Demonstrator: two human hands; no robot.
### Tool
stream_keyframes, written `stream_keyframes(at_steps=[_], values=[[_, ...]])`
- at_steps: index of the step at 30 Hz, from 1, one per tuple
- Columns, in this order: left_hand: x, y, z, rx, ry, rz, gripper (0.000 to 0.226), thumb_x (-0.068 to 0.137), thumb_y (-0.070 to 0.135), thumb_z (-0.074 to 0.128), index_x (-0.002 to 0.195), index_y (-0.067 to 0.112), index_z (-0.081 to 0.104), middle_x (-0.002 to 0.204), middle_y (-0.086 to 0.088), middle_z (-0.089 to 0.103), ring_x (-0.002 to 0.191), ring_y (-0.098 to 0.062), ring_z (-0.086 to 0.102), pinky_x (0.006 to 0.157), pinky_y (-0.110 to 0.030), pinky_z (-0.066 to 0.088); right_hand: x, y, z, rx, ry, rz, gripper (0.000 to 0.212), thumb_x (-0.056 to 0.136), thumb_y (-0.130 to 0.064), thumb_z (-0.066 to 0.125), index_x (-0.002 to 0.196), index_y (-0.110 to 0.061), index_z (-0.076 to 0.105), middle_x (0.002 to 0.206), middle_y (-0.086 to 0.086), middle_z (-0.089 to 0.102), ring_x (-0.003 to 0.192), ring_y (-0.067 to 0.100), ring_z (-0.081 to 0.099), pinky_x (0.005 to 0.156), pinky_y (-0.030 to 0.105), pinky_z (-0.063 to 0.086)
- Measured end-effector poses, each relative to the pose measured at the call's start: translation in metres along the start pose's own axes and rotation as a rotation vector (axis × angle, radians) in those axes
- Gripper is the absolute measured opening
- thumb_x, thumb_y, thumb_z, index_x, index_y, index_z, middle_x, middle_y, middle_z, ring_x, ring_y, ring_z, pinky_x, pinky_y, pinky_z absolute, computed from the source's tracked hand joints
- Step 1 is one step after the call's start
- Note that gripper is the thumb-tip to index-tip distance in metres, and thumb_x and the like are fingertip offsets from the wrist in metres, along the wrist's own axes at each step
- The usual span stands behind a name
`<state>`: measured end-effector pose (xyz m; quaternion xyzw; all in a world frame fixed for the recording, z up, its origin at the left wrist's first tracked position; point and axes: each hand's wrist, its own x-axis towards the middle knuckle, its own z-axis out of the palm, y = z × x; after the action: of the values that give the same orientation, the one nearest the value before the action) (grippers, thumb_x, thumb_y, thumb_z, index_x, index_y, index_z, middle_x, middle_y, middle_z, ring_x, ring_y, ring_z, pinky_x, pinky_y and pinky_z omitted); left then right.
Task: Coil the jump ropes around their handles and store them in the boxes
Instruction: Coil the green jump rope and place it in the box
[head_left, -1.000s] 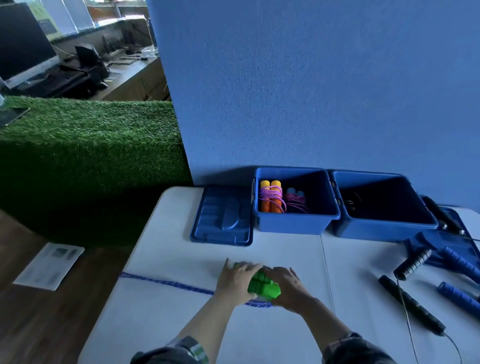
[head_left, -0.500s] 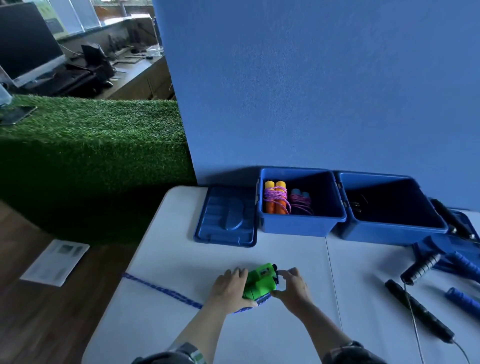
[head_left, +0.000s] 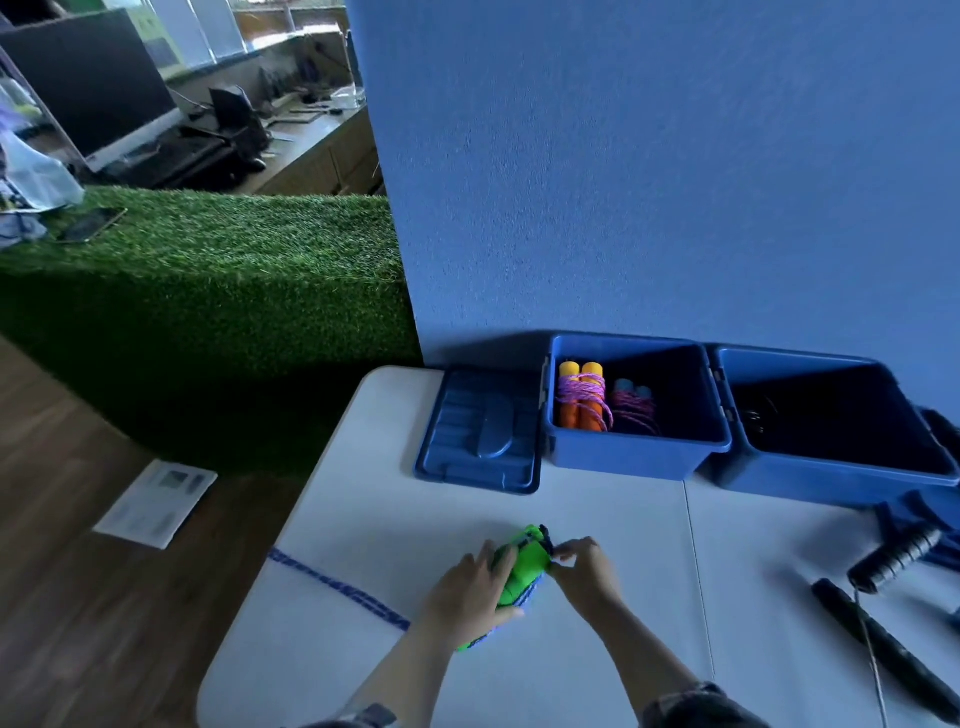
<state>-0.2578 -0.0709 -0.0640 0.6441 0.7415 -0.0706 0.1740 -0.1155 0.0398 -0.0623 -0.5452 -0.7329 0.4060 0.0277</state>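
Note:
Two bright green jump rope handles (head_left: 524, 569) lie side by side over the white table (head_left: 597, 525), gripped by my left hand (head_left: 470, 597). My right hand (head_left: 584, 569) pinches their far end. Their blue rope (head_left: 337, 587) trails left off the table's edge, and a bit of it shows under the handles. The left blue box (head_left: 636, 457) holds an orange-handled bundle (head_left: 582, 397) wound with pink rope and a blue-handled bundle (head_left: 634, 405). The right blue box (head_left: 831, 478) is dark inside, with something black barely visible.
A blue lid (head_left: 480, 434) lies flat left of the boxes. Black jump rope handles (head_left: 893, 561) with a thin cable lie at the right. A blue wall stands behind the boxes. A grass-covered block (head_left: 208, 270) and a paper on the wooden floor (head_left: 156, 501) are to the left.
The green handles have tilted up and turned lengthwise between my hands. My right hand has shifted from cupping them to pinching their far end. The view has drifted left.

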Motion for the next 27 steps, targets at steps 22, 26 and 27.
stream_keyframes(at_steps=[22,26,27], values=[[-0.008,-0.018,0.021,-0.067,0.125,0.01,0.056,0.094,0.067,0.015,0.126,0.032,0.045,0.085,-0.002,0.057,0.06,-0.017,0.057,0.047,-0.027,0.045,0.005,-0.003,0.004,0.505,-0.14,0.203,0.025,0.085,0.006,0.034,0.084,-0.004,0.057,0.053,0.008,0.052,0.046,0.02,0.048,0.049,0.026,0.039],[-0.009,-0.014,0.023,-0.053,0.108,0.042,0.058,0.094,0.067,0.012,0.127,0.033,0.046,0.085,-0.001,0.057,0.062,-0.017,0.057,0.047,-0.027,0.044,0.001,-0.001,0.0,0.695,-0.162,0.255,0.017,0.09,-0.002,0.044,0.076,-0.001,0.054,0.061,0.008,0.038,0.044,0.016,0.032,0.046,0.025,0.023],[-0.009,-0.014,0.023,-0.055,0.086,0.037,0.058,0.094,0.067,0.013,0.127,0.034,0.047,0.086,-0.001,0.057,0.063,-0.018,0.057,0.047,-0.027,0.044,0.001,0.001,-0.001,0.692,-0.181,0.235,0.018,0.092,-0.006,0.049,0.075,-0.002,0.056,0.062,0.007,0.041,0.043,0.015,0.032,0.046,0.024,0.023]])
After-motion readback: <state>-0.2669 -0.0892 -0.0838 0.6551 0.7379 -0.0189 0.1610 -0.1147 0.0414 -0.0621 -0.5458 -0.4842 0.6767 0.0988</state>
